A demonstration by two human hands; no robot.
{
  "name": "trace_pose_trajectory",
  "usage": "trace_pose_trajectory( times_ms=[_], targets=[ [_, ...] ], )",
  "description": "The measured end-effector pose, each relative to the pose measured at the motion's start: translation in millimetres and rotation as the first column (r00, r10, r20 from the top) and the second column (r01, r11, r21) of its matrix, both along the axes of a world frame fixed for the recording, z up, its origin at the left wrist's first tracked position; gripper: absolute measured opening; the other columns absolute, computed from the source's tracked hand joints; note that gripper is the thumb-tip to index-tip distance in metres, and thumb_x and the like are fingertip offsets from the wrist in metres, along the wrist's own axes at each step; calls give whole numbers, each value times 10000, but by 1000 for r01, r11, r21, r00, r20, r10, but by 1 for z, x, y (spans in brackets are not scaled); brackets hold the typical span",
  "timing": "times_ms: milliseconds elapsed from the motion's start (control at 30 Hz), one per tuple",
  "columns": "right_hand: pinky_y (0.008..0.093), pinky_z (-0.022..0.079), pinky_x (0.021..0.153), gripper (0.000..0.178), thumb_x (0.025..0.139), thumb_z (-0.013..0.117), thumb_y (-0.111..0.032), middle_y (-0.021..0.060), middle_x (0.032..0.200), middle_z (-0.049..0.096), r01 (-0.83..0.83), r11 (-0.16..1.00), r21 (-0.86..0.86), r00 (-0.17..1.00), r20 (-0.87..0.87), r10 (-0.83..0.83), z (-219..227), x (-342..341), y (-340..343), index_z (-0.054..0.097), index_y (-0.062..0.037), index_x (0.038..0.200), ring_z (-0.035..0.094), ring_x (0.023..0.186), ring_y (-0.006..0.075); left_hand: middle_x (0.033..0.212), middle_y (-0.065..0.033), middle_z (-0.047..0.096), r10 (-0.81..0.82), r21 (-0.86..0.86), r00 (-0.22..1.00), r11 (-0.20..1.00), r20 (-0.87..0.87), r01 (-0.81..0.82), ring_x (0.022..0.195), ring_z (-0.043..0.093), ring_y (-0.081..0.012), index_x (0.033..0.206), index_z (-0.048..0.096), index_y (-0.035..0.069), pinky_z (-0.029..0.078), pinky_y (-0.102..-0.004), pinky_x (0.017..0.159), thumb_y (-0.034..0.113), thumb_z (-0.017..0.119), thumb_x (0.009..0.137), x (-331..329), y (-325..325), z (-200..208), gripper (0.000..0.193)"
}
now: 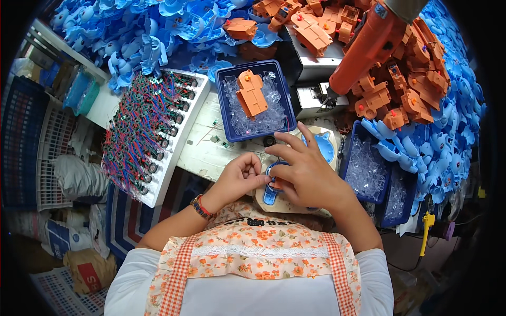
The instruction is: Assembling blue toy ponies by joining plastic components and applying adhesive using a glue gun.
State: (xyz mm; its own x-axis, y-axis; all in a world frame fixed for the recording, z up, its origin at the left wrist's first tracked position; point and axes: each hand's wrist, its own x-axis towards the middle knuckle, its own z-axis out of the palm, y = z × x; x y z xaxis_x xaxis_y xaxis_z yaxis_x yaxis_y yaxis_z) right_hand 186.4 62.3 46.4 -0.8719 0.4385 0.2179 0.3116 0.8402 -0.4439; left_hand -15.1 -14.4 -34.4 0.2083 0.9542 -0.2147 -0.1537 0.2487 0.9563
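Note:
A blue plastic shell half (270, 196) lies on a pale, board-like holder (261, 203) close to my apron, with a bit of orange plastic (278, 184) in it. My left hand (243, 176) is closed in a pinch at the shell's left edge; what its fingertips grip is too small to make out. From the right, my right hand (311, 171) bends over the same shell. Its index finger and thumb come together there, the other fingers are raised, and whatever they pinch is hidden. A second blue shell part (324, 146) rests on the holder beyond my right hand.
A dark blue tray (227, 118) holds clear plastic parts and an orange housing (251, 95); a black round part (269, 141) lies before it. A white box (176, 126) of wired circuit boards stands left. Orange housings and blue shells are heaped behind. An orange tool (363, 50) hangs overhead.

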Motion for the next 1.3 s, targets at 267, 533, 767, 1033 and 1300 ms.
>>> trace_pose_trajectory(
  times_ms=[267, 533, 767, 1033, 1300],
  targets=[
    [568, 285, 1115, 188, 732, 683, -78, 112, 1182, 634, 94, 986, -138, 967, -222, -123, -1, 21, 1, 674, -83, 920, 525, 1246, 353, 714, 117, 405, 23, 6, 999, 1000, 40, -24, 600, 329, 23, 845, 449, 128, 266, -167, 511, 119, 782, 858, 2, 3, -3, 333],
    [408, 465, 839, 231, 734, 678, -2, 65, 1046, 654, 83, 997, 4, 994, -73, -82, 6, 7, 33, 698, -85, 950, 616, 990, 288, 704, 121, 390, 17, -75, 997, 997, 81, -11, 598, 318, 26, 832, 439, 134, 247, -164, 505, 90, 773, 858, 3, 3, 3, 338],
    [406, 499, 776, 208, 741, 675, -48, 61, 967, 624, -74, 997, 10, 888, 455, 61, 17, -21, 43, 738, -107, 930, 620, 969, 270, 723, 109, 444, 109, 20, 994, 994, 12, -109, 618, 369, 31, 895, 525, 97, 304, -156, 529, 67, 758, 863, 8, -7, 11, 237],
    [410, 460, 878, 86, 716, 693, -124, 62, 900, 634, -210, 978, -5, 922, 331, 200, 40, -2, 55, 655, -81, 780, 603, 902, 257, 911, -80, 626, 446, 713, 810, 699, -380, -50, 785, 581, -179, 930, 632, 53, 463, -282, 673, -19, 733, 778, 4, 1, 38, 196],
    [449, 432, 935, 130, 778, 665, -99, 101, 754, 625, -139, 975, -171, 943, 278, 183, 30, 3, 55, 633, -73, 902, 628, 804, 313, 1058, -101, 689, 447, 850, 763, 465, -466, 247, 986, 633, -307, 1023, 707, 51, 514, -396, 836, -13, 742, 738, 17, 10, 47, 294]
  ],
)
